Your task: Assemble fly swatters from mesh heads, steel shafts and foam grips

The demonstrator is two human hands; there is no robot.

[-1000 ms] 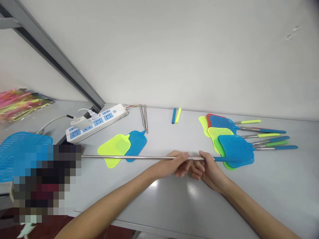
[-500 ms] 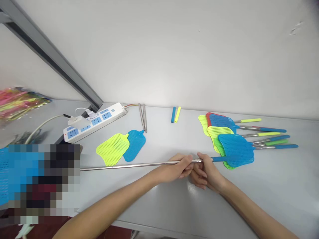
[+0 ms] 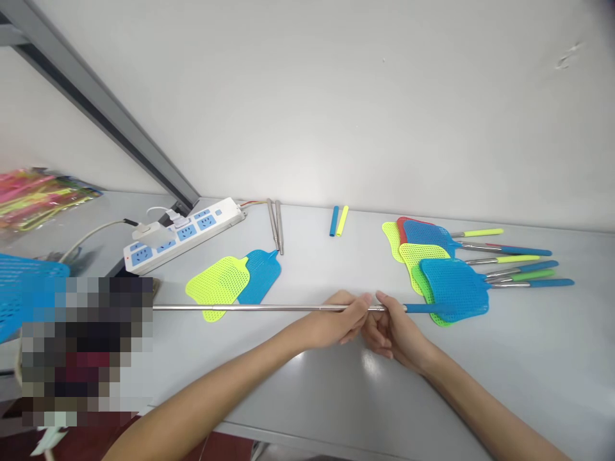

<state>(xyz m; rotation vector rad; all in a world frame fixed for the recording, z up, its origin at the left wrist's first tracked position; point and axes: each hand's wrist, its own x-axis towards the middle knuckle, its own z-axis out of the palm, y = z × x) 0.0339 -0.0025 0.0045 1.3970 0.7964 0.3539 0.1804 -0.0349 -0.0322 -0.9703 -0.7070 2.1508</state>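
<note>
Both hands grip one long extended fly swatter (image 3: 269,308), its thin metal rod lying level across the view. My left hand (image 3: 343,318) is closed round the rod near the middle. Just beside it, my right hand (image 3: 396,330) is closed on the rod close to the blue grip (image 3: 417,308). The swatter's blue mesh head (image 3: 29,291) shows at the far left, partly hidden by a blurred-out patch. Below the rod's left half lie a loose yellow mesh head (image 3: 218,285) and a loose blue mesh head (image 3: 262,275).
Several fly swatters (image 3: 454,291) with coloured grips lie piled at the right. At the back are two metal rods (image 3: 275,225), a blue sleeve (image 3: 334,221) and a yellow sleeve (image 3: 342,221). A power strip (image 3: 185,235) and a plastic bag (image 3: 43,198) sit left, beside a grey post (image 3: 106,102).
The swatter's far end has swung upward in view, so the rod now crosses the loose yellow head. Both hands have shifted slightly left and up, still gripping the rod.
</note>
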